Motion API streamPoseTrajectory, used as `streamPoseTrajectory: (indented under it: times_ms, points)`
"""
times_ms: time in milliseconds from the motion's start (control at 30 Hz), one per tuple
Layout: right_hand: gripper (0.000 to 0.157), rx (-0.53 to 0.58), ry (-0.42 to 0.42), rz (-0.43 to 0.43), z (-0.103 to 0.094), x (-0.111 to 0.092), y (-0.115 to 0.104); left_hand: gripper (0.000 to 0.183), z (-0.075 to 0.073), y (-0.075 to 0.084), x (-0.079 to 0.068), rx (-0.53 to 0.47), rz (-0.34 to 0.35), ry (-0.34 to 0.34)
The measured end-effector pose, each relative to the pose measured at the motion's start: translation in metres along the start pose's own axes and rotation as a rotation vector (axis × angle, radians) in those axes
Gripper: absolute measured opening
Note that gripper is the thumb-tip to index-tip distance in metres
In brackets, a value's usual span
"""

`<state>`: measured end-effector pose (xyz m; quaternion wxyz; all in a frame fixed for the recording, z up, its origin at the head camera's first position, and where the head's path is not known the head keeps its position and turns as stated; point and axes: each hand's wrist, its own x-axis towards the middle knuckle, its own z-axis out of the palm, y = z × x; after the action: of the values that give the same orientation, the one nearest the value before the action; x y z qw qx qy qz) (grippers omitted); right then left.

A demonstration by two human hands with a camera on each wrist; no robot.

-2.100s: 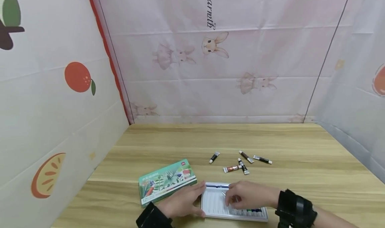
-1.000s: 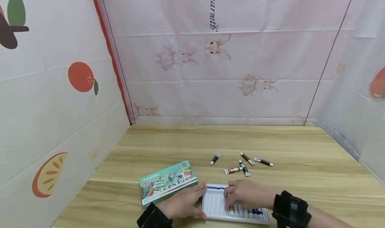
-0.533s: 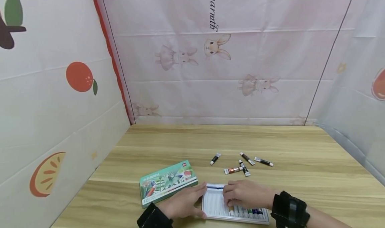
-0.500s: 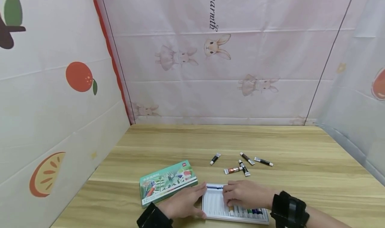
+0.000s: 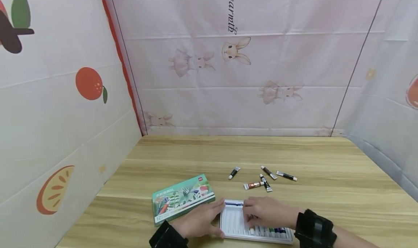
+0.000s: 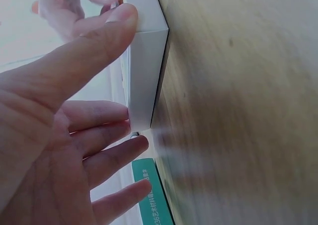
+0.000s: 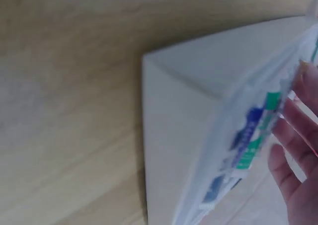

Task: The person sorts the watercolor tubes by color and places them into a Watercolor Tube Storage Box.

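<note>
A shallow white tray (image 5: 233, 220) with ridged slots lies near the table's front edge. My left hand (image 5: 202, 219) rests along its left end, fingers spread, fingertips at the far corner and thumb at the near one. Over the middle slots, the curled fingers of my right hand (image 5: 264, 210) pinch a small paint tube (image 5: 251, 231) with an orange band, partly hidden beneath them. To its right, green, blue and purple tubes (image 7: 252, 130) sit in slots. A thin dark-blue stick (image 5: 234, 204) lies along the tray's far edge, its right part covered by my right hand.
A green illustrated cardboard box (image 5: 183, 199) lies left of the tray, close to my left hand. Beyond the tray, several loose paint tubes (image 5: 286, 175) are scattered, including a reddish-brown one (image 5: 253, 185) touching a black one (image 5: 266, 183).
My right hand has lowered from just above the tray's middle to a slot, where the orange-banded tube now shows under its fingers. The left hand stays at the tray's left end.
</note>
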<state>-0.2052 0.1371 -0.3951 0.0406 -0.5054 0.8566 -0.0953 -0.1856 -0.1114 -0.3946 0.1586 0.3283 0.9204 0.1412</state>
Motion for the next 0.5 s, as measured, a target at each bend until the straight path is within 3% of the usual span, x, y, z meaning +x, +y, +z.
streamPoseTrajectory:
  times_ms: [233, 500]
  points:
    - [0.031, 0.098, -0.055, 0.055, -0.0055, -0.0087, -0.0015, 0.083, -0.0002, -0.0001, -0.0005, -0.001, -0.007, -0.006]
    - [0.022, 0.083, -0.057, 0.126, -0.0045, -0.0080, -0.0048, 0.082, -0.0004, 0.0007, 0.0007, -0.015, -0.005, -0.004]
